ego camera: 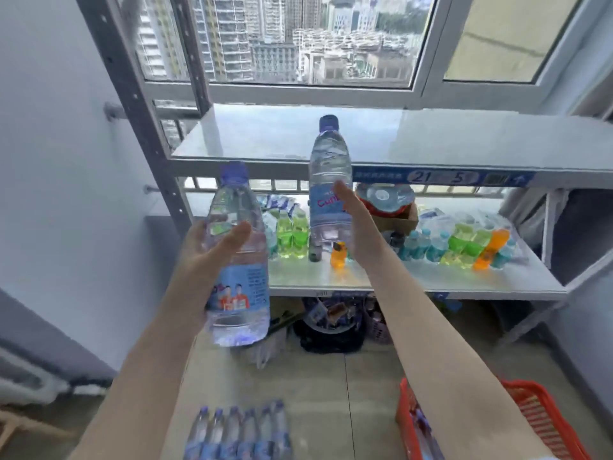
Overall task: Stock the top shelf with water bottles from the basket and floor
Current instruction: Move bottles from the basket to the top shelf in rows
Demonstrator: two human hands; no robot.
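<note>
Stocking has barely begun — the top shelf [381,137] shows bare in this view. Each hand carries one water bottle: the left hand [212,250] has its fingers wrapped round the nearer bottle [237,257], the right hand [355,220] grips the raised bottle [330,180] in front of the shelf's front edge. More bottles wait on the floor [238,433] and in the red basket [517,423] — plenty left. Open room lies right across the shelf; the upright post [132,104] bounds the left

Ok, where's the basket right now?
The orange basket sits on the floor at the bottom right of the head view, under the right forearm, right of the row of bottles standing on the floor.
</note>
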